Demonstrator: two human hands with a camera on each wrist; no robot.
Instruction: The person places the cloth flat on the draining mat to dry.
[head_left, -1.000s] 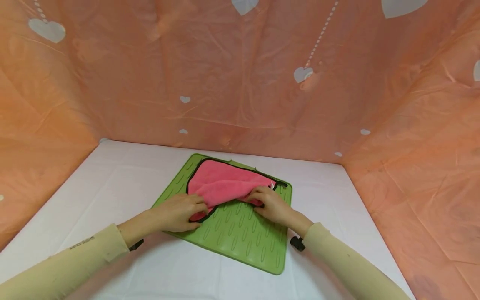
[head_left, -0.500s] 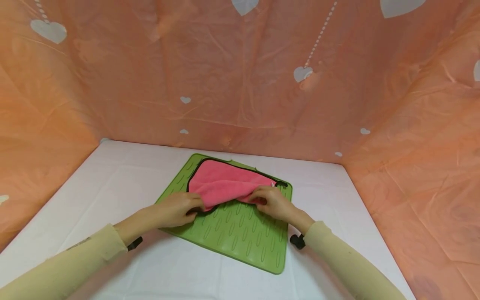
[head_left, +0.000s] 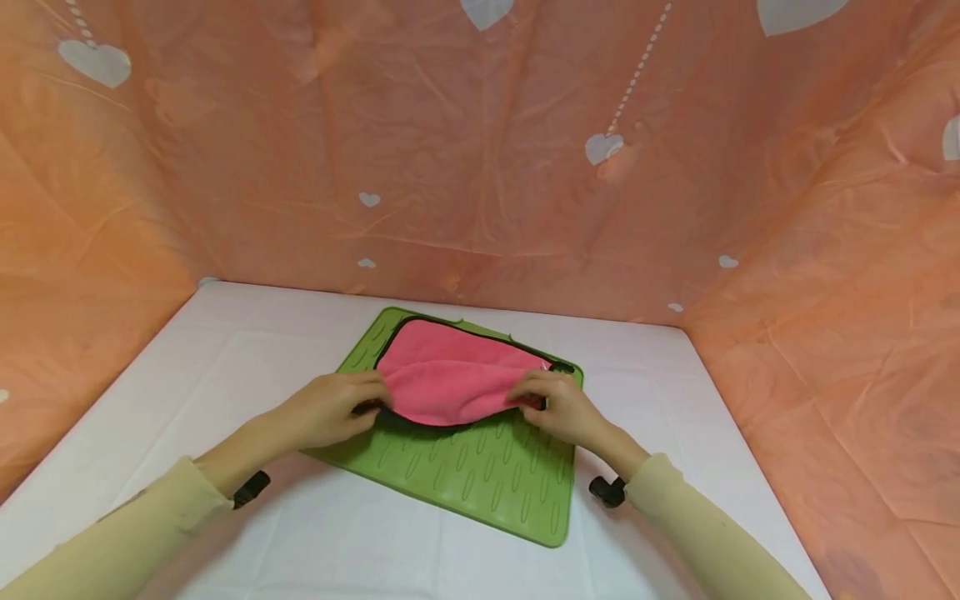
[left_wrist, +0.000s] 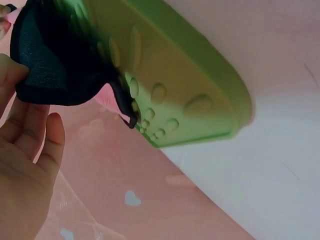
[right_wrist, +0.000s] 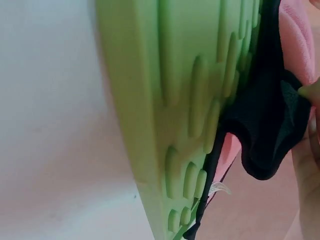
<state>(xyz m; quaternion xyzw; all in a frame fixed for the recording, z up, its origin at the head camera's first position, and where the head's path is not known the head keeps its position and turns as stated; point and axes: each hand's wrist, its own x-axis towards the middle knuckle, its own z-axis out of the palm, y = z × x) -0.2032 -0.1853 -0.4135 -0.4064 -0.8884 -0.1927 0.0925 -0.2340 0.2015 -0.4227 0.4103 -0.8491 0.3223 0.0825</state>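
A pink cloth (head_left: 450, 383) with a black edge lies over the far part of a green ridged mat (head_left: 480, 483), its near edge lifted and sagging in the middle. My left hand (head_left: 333, 408) pinches the cloth's near left corner. In the left wrist view the cloth's dark underside (left_wrist: 50, 65) hangs from the thumb and fingers of that hand (left_wrist: 25, 150). My right hand (head_left: 562, 408) pinches the near right corner. The right wrist view shows the same dark underside (right_wrist: 270, 125) beside the fingers, with much of the hand cut off at the frame's edge.
The mat lies at a slant on a white-covered table (head_left: 262, 350). Orange sheeting (head_left: 480, 167) with pale hearts stands behind and on both sides. A small white tag (head_left: 545, 367) sticks up near the cloth's far right corner.
My left hand has lifted the near left corner and drawn it leftward. The folded near edge now spreads out between both hands. My right hand has shifted slightly right.
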